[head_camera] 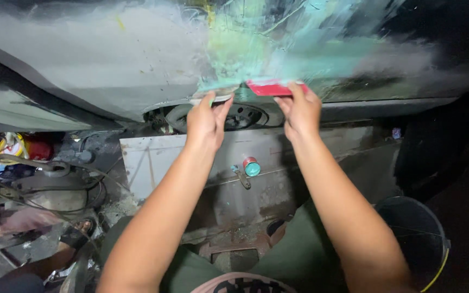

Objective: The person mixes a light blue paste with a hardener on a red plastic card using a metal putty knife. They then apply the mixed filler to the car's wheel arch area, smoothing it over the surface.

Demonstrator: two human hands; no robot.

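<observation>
A car body panel (pixel 109 59) fills the top of the view, grey with a patch of pale green filler (pixel 256 54) smeared across its middle. My right hand (pixel 299 111) grips a red flat spreader (pixel 271 87) by its lower edge and presses it against the bottom of the green patch. My left hand (pixel 207 119) pinches a thin pale board (pixel 213 97) with filler on it, held just left of the spreader at the panel's lower edge. The two hands are a short gap apart.
A small can with a green top (pixel 251 166) and a metal tool (pixel 241 177) lie on a dirty grey sheet (pixel 153 157) below the hands. A black bucket (pixel 413 228) stands lower right. Hoses and a tank (pixel 55 187) crowd the left, near another person's foot (pixel 80 230).
</observation>
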